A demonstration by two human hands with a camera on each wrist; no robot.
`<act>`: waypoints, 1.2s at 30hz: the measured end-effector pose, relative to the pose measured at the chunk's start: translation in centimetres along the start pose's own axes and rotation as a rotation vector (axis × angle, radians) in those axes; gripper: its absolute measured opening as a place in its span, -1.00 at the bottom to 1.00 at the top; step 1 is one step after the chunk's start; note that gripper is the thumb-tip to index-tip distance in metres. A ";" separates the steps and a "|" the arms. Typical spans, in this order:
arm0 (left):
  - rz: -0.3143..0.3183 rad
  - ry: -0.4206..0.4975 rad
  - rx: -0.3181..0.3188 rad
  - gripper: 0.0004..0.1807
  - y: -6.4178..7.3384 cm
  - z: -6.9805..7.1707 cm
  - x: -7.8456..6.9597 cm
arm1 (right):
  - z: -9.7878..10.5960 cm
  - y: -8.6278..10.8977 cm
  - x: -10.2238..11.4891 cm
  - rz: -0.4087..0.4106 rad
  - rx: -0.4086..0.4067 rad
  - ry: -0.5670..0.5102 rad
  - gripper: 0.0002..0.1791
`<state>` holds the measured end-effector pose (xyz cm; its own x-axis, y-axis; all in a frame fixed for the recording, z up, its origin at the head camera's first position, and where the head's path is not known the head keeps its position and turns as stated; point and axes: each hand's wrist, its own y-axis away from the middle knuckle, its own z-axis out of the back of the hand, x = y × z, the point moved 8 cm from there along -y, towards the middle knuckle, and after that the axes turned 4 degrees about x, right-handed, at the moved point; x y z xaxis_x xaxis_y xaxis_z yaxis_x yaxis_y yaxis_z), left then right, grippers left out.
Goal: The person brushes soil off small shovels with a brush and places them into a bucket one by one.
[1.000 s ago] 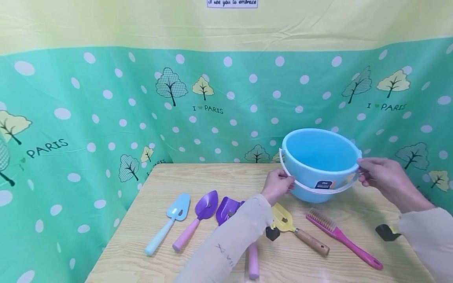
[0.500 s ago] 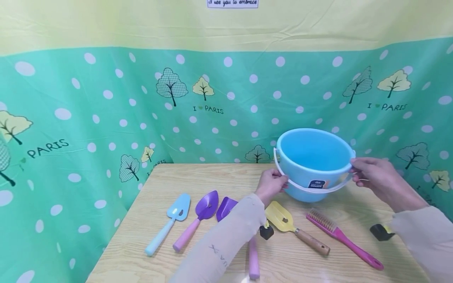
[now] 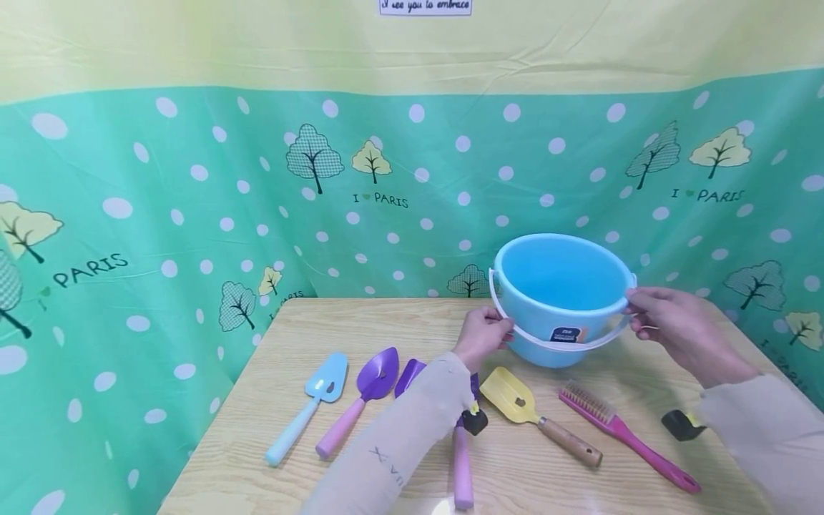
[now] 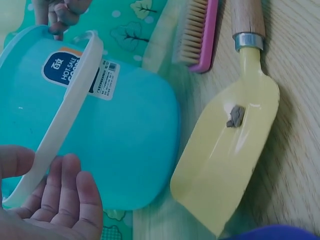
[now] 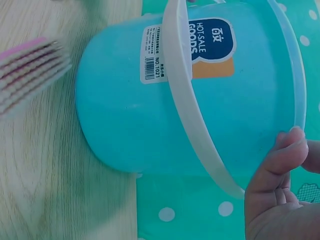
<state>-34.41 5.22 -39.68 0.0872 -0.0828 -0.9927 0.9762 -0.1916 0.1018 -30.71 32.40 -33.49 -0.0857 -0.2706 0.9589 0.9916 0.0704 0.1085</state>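
A light blue plastic bucket (image 3: 531, 304) with a white handle (image 3: 553, 345) stands at the back right of the wooden table, its mouth facing up. The handle hangs down across the front, over a dark label. My left hand (image 3: 479, 332) pinches the left part of this handle between thumb and fingers, as the left wrist view (image 4: 60, 200) shows. On the opposite side my right hand (image 3: 676, 325) grips the bucket's rim, thumb and fingers at its edge. Closest in front of the bucket lies a yellow scoop (image 3: 508, 393) with a wooden grip, beside a pink-handled brush (image 3: 614, 427).
On the left of the table (image 3: 360, 318) lie a light blue trowel (image 3: 330, 375) and a purple trowel (image 3: 378, 373) with a pink handle. More purple blades (image 3: 407, 375) and a pink handle (image 3: 462, 472) are partly hidden by my left sleeve. A green dotted curtain (image 3: 399, 179) hangs behind.
Both hands and the bucket have moved a little to the left together, with the grips on handle and rim kept. The tools on the table have stayed in place.
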 end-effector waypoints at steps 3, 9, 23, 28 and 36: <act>-0.004 0.002 0.007 -0.88 0.1 0.3 0.1 | -0.4 0.0 0.2 0.012 0.020 -0.017 -0.36; -0.009 0.002 0.005 -0.87 0.2 1.2 0.1 | -1.2 -0.1 0.4 0.002 0.014 -0.002 -0.31; -0.010 -0.021 0.013 -0.85 0.5 2.9 0.0 | -2.7 -0.8 0.7 -0.017 0.024 -0.088 -0.33; -0.008 -0.025 0.015 -0.84 0.5 3.6 0.0 | -3.3 -1.0 1.0 -0.023 0.028 -0.085 -0.30; -0.018 -0.030 0.012 -0.85 0.7 4.6 0.1 | -4.1 -1.2 1.3 -0.011 0.034 -0.098 -0.31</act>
<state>-34.63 0.60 -39.38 0.0631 -0.1087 -0.9921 0.9752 -0.2048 0.0844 -31.65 27.96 -33.42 -0.1072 -0.1767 0.9784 0.9868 0.1010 0.1264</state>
